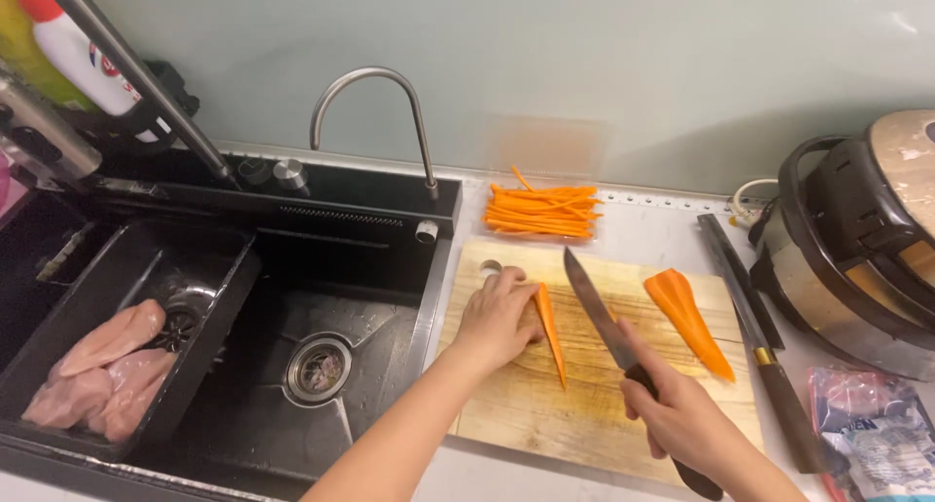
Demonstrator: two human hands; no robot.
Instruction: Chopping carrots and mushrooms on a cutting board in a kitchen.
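On a wooden cutting board (545, 414) my left hand (495, 317) holds down a long thin carrot slice (551, 334) by its far end. My right hand (682, 419) grips the dark handle of a kitchen knife (599, 312), whose blade points away from me just right of the slice, close to it. Farther right on the board lies a tapered carrot piece (688, 317). Behind the board a clear tray holds a pile of carrot sticks (542, 211).
A black sink (321, 346) with a curved tap (390, 93) lies to the left; its inset tray (209, 307) holds raw chicken pieces (102, 366). A second long knife (755, 327) lies right of the board. A rice cooker (857, 239) and a plastic packet (872, 434) stand at the right.
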